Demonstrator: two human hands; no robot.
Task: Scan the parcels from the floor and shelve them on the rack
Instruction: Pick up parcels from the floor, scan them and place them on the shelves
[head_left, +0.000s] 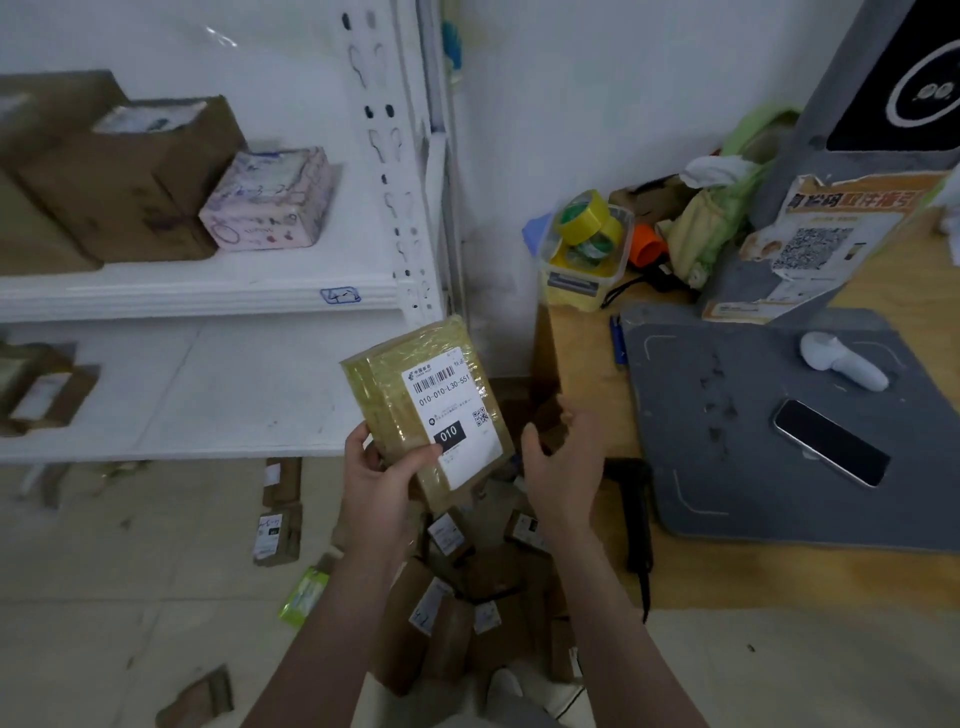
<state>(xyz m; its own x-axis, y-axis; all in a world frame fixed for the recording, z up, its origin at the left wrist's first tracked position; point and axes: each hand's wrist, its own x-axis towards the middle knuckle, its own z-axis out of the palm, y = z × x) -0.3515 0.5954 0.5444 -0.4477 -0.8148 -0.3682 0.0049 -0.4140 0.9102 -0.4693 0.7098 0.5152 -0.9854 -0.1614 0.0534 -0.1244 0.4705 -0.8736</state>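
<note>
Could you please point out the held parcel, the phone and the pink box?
held parcel (447, 400), head view, on its white label.
phone (831, 441), head view, middle of its dark screen.
pink box (267, 195), head view, middle of its top face.

Here's my left hand: bare, fingers uncovered, the wrist plain. My right hand is just the same, bare through the wrist. The left forearm and the right forearm are both bare skin all the way to the bottom edge of the view. Low down between them are two white rounded shapes, maybe the toes of my shoes, with a grey patch beside them. It's too blurred to call.
</note>
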